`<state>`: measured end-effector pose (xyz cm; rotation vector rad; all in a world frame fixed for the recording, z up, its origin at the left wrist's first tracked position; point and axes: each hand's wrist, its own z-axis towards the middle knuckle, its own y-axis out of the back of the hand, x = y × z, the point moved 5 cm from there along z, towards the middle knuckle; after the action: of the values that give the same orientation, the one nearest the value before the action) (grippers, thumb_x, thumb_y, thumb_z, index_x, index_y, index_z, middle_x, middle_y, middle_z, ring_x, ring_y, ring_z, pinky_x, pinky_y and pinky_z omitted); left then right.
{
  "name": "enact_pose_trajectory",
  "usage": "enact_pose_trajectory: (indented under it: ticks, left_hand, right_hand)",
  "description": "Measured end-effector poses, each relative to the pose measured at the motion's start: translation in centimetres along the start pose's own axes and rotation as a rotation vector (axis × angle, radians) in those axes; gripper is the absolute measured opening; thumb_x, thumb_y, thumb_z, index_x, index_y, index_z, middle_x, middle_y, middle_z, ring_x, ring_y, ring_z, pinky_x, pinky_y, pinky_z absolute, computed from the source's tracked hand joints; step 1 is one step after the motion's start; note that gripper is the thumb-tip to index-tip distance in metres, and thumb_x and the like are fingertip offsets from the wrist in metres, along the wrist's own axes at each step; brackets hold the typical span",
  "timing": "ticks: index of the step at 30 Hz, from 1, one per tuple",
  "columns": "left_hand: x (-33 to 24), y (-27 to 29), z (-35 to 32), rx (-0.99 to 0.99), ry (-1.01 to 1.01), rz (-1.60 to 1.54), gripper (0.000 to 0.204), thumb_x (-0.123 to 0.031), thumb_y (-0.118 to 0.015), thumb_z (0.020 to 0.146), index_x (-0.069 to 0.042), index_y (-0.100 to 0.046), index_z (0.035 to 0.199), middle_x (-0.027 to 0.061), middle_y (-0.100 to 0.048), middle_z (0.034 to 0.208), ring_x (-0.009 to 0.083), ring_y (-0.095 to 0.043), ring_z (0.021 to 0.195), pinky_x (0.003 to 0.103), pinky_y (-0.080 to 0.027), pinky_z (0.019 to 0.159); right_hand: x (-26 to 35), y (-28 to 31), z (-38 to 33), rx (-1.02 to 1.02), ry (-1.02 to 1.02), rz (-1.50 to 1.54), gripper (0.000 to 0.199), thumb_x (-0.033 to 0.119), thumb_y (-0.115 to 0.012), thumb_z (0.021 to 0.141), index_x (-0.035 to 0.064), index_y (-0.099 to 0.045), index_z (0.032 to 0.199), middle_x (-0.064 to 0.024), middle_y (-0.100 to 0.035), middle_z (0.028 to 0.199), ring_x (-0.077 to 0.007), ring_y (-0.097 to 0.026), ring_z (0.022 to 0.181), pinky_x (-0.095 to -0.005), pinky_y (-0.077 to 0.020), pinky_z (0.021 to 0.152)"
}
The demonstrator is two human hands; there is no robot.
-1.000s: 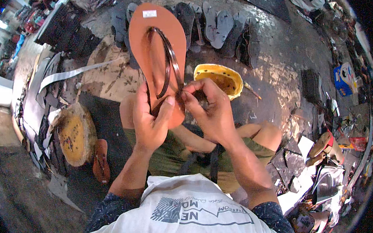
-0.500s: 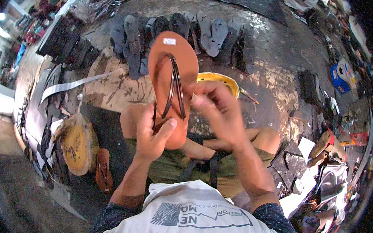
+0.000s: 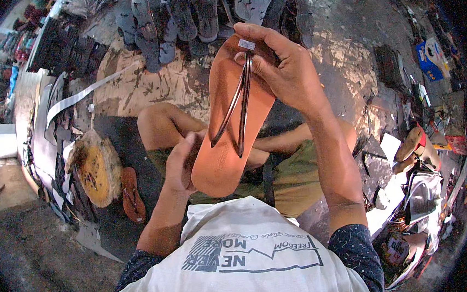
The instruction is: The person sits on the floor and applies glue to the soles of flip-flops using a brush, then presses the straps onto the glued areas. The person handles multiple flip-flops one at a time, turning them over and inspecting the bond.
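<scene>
A tan-brown flip-flop with thin dark brown straps is held in front of me, top side up and slanted, toe end far. My right hand grips the toe end, thumb near the strap's front post and fingers over the edge by a small white sticker. At the heel end my left hand is closed round the left edge, with its fingers partly hidden beneath the sole. A similar brown flip-flop lies on the floor to my left.
Dark soles stand in a row on the floor beyond. A round yellow-topped block sits at left, near a white strip. Scraps and a red-lined shoe-like item crowd the right, with a blue package farther off.
My right hand has moved from the strap's side to the toe end and taken hold there. The flip-flop has tilted, its toe swinging right. The view has shifted.
</scene>
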<state>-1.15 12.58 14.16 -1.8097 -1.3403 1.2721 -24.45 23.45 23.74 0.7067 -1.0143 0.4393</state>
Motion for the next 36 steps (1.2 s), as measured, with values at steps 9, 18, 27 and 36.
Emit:
enact_pose_trajectory:
  ticks: [9, 18, 27, 36]
  left_hand:
    - [-0.3, 1.4, 0.5, -0.189, -0.140, 0.384, 0.036, -0.012, -0.060, 0.102, 0.000, -0.057, 0.136, 0.0128, -0.069, 0.125, 0.0244, -0.071, 0.109, 0.039, -0.061, 0.093]
    - [-1.3, -7.8, 2.1, 0.051, -0.760, 2.002, 0.071, -0.039, -0.077, 0.092, 0.000, -0.050, 0.144, 0.0273, -0.040, 0.155, 0.0421, -0.043, 0.142, 0.050, -0.036, 0.117]
    - [-5.5, -4.7, 10.5, 0.224, -0.348, 0.387, 0.072, -0.049, -0.057, 0.104, -0.002, -0.038, 0.155, 0.0238, -0.049, 0.150, 0.0257, -0.065, 0.108, 0.037, -0.056, 0.085]
    - [-4.7, -6.0, 10.7, 0.455, -0.255, -0.128, 0.081, -0.058, -0.050, 0.103, -0.003, -0.029, 0.160, 0.0257, -0.035, 0.160, 0.0354, -0.050, 0.137, 0.045, -0.053, 0.102]
  right_hand:
    - [-1.4, -0.3, 0.0, -0.053, -0.025, -0.053, 0.053, -0.008, -0.056, 0.093, 0.0048, -0.054, 0.145, -0.0122, -0.069, 0.128, -0.0199, -0.070, 0.112, -0.0308, -0.0549, 0.096]
    - [-2.7, 0.5, 0.3, -0.136, 0.050, -0.289, 0.036, 0.011, -0.072, 0.086, 0.0039, -0.071, 0.120, -0.0210, -0.066, 0.133, -0.0387, -0.063, 0.123, -0.0427, -0.0505, 0.107]
    - [-20.1, 9.0, -10.6, -1.026, -0.424, 0.450, 0.041, 0.043, -0.061, 0.097, 0.0055, -0.054, 0.113, -0.0096, -0.059, 0.095, -0.0239, -0.056, 0.083, -0.0357, -0.0490, 0.074]
    - [-31.9, 6.2, -11.8, -0.950, -0.959, 1.004, 0.042, 0.047, -0.065, 0.100, 0.0058, -0.055, 0.099, -0.0089, -0.064, 0.080, -0.0189, -0.062, 0.065, -0.0307, -0.0553, 0.054]
